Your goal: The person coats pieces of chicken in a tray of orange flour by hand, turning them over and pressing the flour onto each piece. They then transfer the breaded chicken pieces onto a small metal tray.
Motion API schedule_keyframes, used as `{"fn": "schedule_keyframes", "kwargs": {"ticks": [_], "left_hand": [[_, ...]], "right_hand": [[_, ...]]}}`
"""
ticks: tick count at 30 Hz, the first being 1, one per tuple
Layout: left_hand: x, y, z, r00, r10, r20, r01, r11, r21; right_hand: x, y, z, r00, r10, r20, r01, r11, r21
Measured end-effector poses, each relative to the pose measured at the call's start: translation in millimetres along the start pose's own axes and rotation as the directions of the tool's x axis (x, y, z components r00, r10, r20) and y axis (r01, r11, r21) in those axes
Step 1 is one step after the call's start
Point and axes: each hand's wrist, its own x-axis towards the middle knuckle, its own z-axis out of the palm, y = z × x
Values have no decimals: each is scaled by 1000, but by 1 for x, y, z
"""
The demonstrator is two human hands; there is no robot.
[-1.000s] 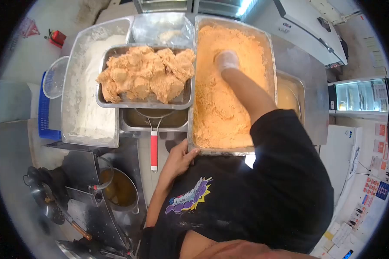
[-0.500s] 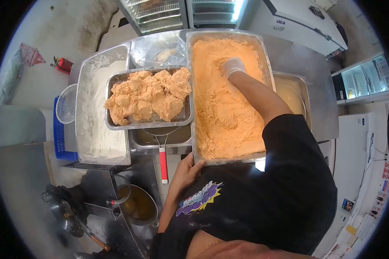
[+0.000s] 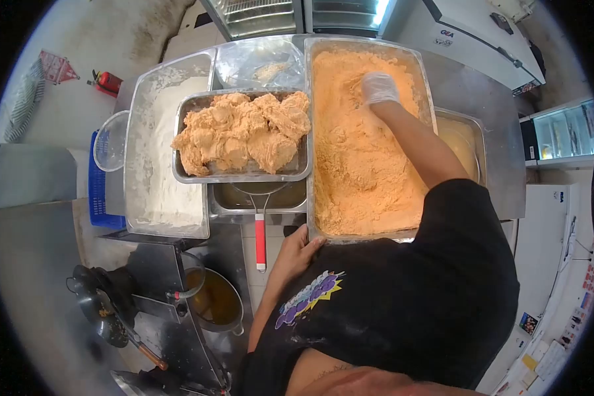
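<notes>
My right hand [image 3: 379, 87], in a thin white glove, presses down into the orange breading flour [image 3: 363, 165] at the far end of a big steel pan [image 3: 308, 198]. Whether it grips anything in the flour is hidden. My bare left hand [image 3: 297, 251] grips the near left corner of that pan, thumb on the rim. To the left, a smaller steel tray [image 3: 241, 175] holds several breaded chicken pieces [image 3: 244, 129].
A pan of white flour [image 3: 162, 152] sits at the left, with a sieve [image 3: 107, 140] beside it. A red-handled strainer [image 3: 260, 231] rests in a liquid-filled pan below the chicken tray. A pot of oil [image 3: 214, 300] stands lower left. Another pan [image 3: 465, 142] sits at the right.
My right hand has shifted a little rightward in the orange flour. My left hand keeps its hold on the pan corner. The view has shifted slightly.
</notes>
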Motion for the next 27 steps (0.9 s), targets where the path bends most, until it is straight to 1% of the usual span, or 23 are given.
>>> {"fn": "schedule_keyframes", "kwargs": {"ticks": [1, 2, 3, 4, 5, 6, 7, 8, 9, 10, 11, 12, 13, 14, 16, 17, 19, 20, 21, 23, 24, 25, 27], "left_hand": [[1, 10, -3, 1000, 3, 12, -4, 998, 65], [-1, 13, -4, 1000, 0, 28, -3, 991, 133], [-1, 12, -5, 999, -4, 33, 0, 992, 128], [2, 10, -4, 999, -18, 38, 15, 997, 80], [3, 6, -3, 998, -36, 44, 35, 999, 29], [6, -8, -3, 998, 49, 40, -51, 998, 43], [4, -4, -3, 998, 43, 38, -44, 998, 36], [3, 2, -5, 999, -12, 52, 8, 997, 73], [3, 9, -7, 996, -65, 63, 58, 992, 112], [2, 12, -8, 995, -79, 63, 69, 986, 152], [2, 11, -7, 995, -80, 58, 71, 986, 148], [2, 9, -6, 995, -77, 63, 69, 991, 117], [2, 8, -7, 995, -73, 64, 67, 994, 89], [5, 12, -9, 997, -62, 50, 58, 995, 85], [1, 14, -6, 998, -27, 48, 21, 992, 128], [-5, 13, -6, 998, -40, 41, 34, 991, 127], [1, 16, -7, 997, -53, 49, 46, 988, 146], [2, 8, -8, 998, -5, 56, -7, 978, 209], [-2, 1, -7, 999, -3, 44, -6, 977, 212], [5, -7, -4, 999, 1, 41, -4, 996, 88], [6, -8, -6, 999, 5, 37, -11, 988, 152], [3, -3, -6, 1000, 10, 25, -14, 988, 151], [-4, 13, -6, 1000, 0, -14, 4, 955, 296]], "right_hand": [[-7, 4, -5, 999, 17, -28, -17, 1000, 19], [-21, 7, -7, 1000, 16, -13, -16, 1000, 14], [-33, 9, -16, 997, -15, -71, 12, 999, -48], [-39, 11, -24, 990, -53, -131, 38, 993, -111], [-37, 18, -30, 990, -59, -125, 44, 992, -116], [-34, 25, -34, 984, -109, -138, 95, 990, -105], [-34, 29, -46, 976, -159, -151, 146, 985, -91], [-37, 36, -59, 975, -167, -149, 154, 984, -93], [-45, 42, -83, 965, -140, -221, 125, 989, -79], [-50, 45, -94, 950, -111, -292, 97, 993, -62], [-49, 53, -85, 949, -117, -292, 103, 993, -63], [-48, 66, -71, 944, -158, -291, 144, 987, -68], [-49, 69, -69, 936, -197, -293, 185, 980, -70], [-45, 70, -69, 929, -208, -307, 194, 978, -73], [-62, 63, -74, 895, -129, -427, 160, 986, 39], [-73, 61, -68, 897, -134, -421, 169, 984, 47], [-60, 64, -64, 875, -115, -470, 149, 988, 36], [-58, 66, -54, 896, -141, -422, 144, 989, -25], [-64, 61, -59, 891, -145, -429, 151, 988, -20], [-62, 56, -96, 900, -208, -383, 196, 978, -70], [-63, 51, -115, 914, -204, -350, 220, 975, 7], [-68, 41, -142, 909, -211, -358, 228, 974, 7], [-83, 13, -197, 969, -71, -238, 140, 948, 286]]}}
